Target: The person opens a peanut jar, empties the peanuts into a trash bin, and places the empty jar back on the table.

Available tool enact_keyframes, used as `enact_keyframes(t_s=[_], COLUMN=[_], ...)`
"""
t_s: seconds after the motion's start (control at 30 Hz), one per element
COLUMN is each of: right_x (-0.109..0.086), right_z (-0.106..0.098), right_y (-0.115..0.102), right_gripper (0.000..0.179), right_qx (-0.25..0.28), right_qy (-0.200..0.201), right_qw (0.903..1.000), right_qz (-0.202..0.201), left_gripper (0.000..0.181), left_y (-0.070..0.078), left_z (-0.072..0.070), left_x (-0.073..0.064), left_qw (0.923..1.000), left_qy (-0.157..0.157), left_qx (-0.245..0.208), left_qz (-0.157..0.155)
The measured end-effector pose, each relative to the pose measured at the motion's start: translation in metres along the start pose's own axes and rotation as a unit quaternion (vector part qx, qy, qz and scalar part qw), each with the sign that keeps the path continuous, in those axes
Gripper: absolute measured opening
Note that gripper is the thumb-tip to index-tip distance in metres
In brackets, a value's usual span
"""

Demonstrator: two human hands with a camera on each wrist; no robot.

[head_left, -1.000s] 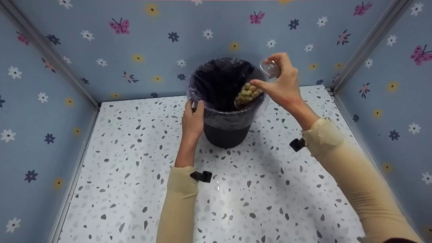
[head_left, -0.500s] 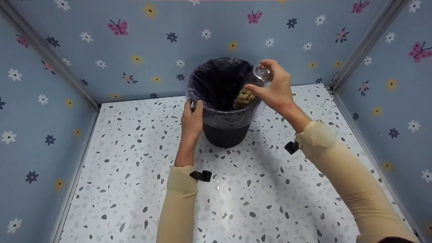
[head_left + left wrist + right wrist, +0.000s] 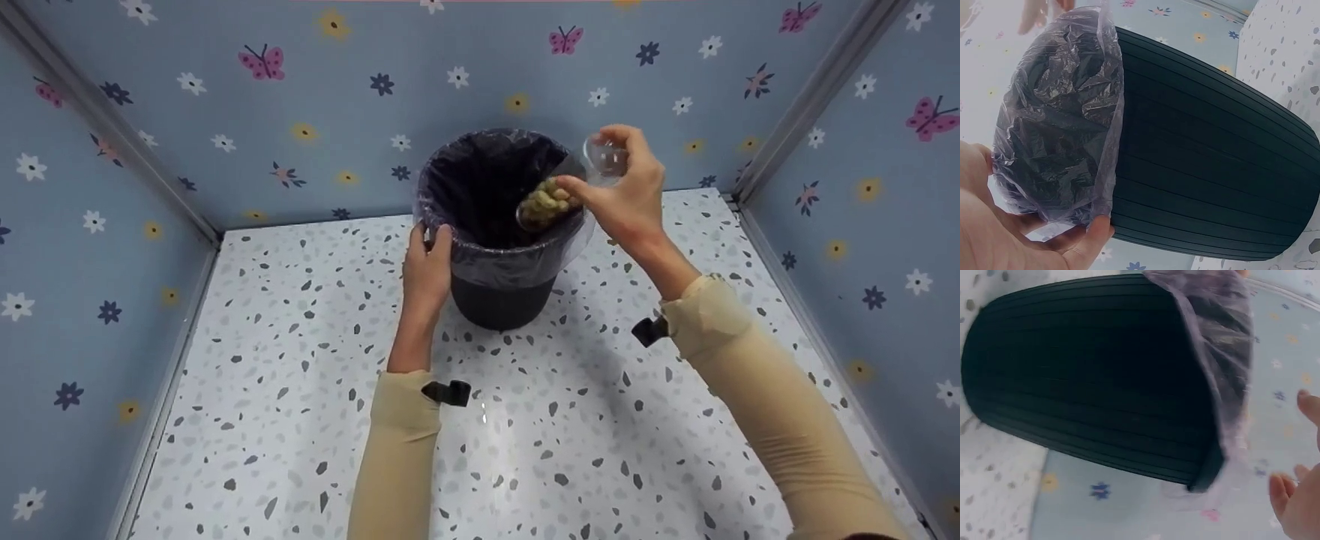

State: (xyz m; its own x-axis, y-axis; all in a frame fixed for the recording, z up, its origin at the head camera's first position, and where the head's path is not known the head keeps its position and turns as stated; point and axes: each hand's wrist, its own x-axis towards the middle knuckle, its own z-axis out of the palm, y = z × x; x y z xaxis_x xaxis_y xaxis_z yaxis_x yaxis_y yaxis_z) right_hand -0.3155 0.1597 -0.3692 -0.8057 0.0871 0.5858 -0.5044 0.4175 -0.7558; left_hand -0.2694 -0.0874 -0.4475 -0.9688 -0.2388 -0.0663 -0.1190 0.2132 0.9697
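Note:
A dark ribbed trash bin (image 3: 502,304) stands against the back wall, lined with a translucent purplish bag (image 3: 504,266) folded over its rim. My left hand (image 3: 427,274) grips the bin's left rim, thumb outside over the bag, as the left wrist view (image 3: 1010,239) also shows. Above the right rim, my right hand (image 3: 628,196) holds a clear cup-like container (image 3: 604,156), tilted with its base up and its other end down inside the bin. Tan, nut-like pieces (image 3: 546,206) fill its lower end. In the right wrist view only some fingers (image 3: 1282,495) of that hand show.
Blue walls (image 3: 352,90) with flowers and butterflies enclose the bin at the back and both sides. Below lies a white speckled surface (image 3: 300,360). Metal-coloured strips (image 3: 161,172) run along the wall corners. A black camera mount sits on each wrist.
My right hand first tipped the clear container left toward the bin, then swung its base back right and up. The nut-like pieces have shifted inside. My left hand has stayed on the rim.

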Motion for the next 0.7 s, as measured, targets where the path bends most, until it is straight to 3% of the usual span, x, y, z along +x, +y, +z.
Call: enact_keyframes(t_s=[0.27,0.4,0.7], right_x=[0.012,0.013,0.007], right_z=[0.001,0.004,0.006], right_y=[-0.009,-0.011,-0.008], right_gripper=[0.068,0.068,0.065], right_qx=[-0.007,-0.030,-0.033], right_qy=[0.030,0.007,0.018], right_qw=[0.9991,0.9990,0.9984], right_qz=[-0.028,-0.033,-0.042], left_gripper=[0.065,0.066,0.067], left_y=[0.000,0.000,0.003], left_z=[-0.001,-0.002,-0.001], left_x=[0.002,0.001,0.003], left_qw=[1.0000,1.0000,0.9999], left_qy=[0.003,0.003,-0.001], left_qx=[-0.001,-0.006,-0.009], left_qz=[-0.001,-0.001,-0.007])
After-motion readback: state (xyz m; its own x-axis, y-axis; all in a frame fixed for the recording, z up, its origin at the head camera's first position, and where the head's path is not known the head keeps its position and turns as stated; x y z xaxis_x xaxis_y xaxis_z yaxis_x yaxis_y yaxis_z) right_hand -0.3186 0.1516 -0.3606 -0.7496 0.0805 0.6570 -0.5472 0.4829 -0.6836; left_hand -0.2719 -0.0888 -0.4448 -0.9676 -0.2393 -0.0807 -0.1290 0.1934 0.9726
